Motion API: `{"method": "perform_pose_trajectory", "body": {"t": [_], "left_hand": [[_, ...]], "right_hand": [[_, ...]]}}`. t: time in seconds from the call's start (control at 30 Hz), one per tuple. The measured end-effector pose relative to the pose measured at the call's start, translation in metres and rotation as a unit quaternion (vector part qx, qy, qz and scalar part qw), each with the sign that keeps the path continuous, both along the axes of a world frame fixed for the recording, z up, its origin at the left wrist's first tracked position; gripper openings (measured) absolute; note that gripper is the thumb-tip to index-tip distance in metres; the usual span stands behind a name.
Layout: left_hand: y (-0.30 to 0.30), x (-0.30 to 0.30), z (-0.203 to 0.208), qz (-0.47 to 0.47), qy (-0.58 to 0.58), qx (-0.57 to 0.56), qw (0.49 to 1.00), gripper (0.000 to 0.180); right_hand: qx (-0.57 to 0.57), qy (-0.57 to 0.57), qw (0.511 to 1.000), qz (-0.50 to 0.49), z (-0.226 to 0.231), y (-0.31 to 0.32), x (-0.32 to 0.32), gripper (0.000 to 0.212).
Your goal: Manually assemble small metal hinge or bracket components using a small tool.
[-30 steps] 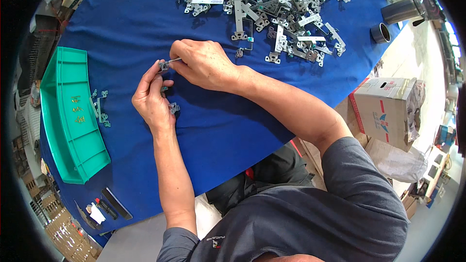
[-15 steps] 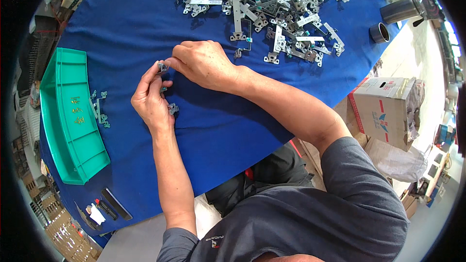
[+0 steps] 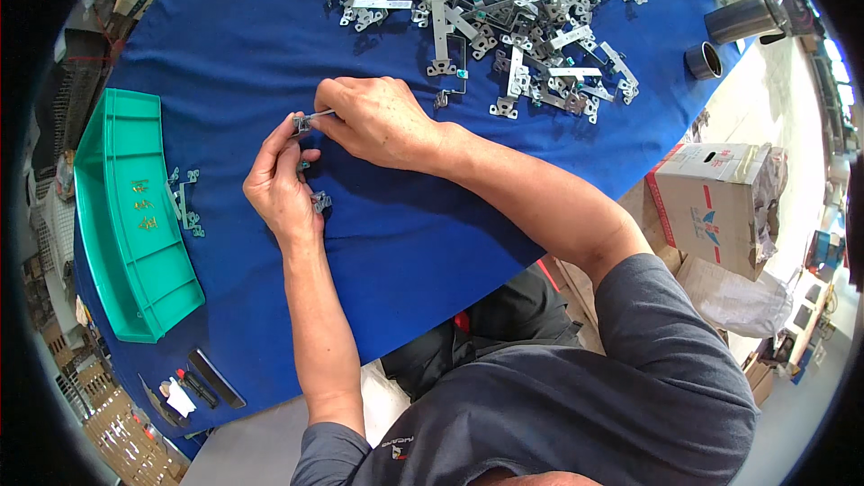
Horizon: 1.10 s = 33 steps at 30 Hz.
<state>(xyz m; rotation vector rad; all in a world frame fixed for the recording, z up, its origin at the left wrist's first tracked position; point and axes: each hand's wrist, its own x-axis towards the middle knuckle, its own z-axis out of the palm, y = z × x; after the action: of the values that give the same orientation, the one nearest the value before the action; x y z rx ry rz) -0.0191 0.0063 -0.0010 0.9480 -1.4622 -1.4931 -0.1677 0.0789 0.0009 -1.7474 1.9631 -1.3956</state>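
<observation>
1. A small metal bracket is being held above the blue tablecloth, between both hands.
2. The left hand is closing its fingers on the bracket's left end.
3. The right hand is pinching its right end, fingers curled.
4. A pile of metal brackets is lying farther away; a green tray is sitting at the left.
5. A cardboard box is standing beside the table.

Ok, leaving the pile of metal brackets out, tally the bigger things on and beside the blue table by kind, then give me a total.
Green plastic tray: 1
Tape rolls, the upright one and the flat one: 2
Cardboard box beside the table: 1
Black markers near the table's front edge: 2
Total: 6
</observation>
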Motion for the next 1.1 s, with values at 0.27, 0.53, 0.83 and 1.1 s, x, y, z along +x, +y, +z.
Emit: {"method": "perform_pose_trajectory", "body": {"t": [0.27, 0.53, 0.83, 1.1], "left_hand": [[-0.0009, 0.0004, -0.0009, 0.006, 0.001, -0.008, 1.0, 0.029], [0.0007, 0.0002, -0.0041, -0.004, -0.01, -0.042, 0.999, 0.028], [-0.0004, -0.0004, -0.0048, 0.007, 0.006, -0.042, 0.999, 0.027], [0.0013, 0.0006, 0.0007, 0.016, -0.011, -0.015, 1.0, 0.026]], "right_hand": [[-0.018, -0.005, 1.0, -0.011, 0.001, 0.0002, 0.001, 0.029], [0.091, 0.041, 0.995, -0.004, 0.003, 0.0008, -0.0017, 0.03], [0.065, 0.027, 0.998, 0.005, 0.0047, 0.0024, -0.0034, 0.026], [-0.011, 0.0, 1.0, -0.013, 0.0021, 0.0004, 0.0011, 0.025]]}}
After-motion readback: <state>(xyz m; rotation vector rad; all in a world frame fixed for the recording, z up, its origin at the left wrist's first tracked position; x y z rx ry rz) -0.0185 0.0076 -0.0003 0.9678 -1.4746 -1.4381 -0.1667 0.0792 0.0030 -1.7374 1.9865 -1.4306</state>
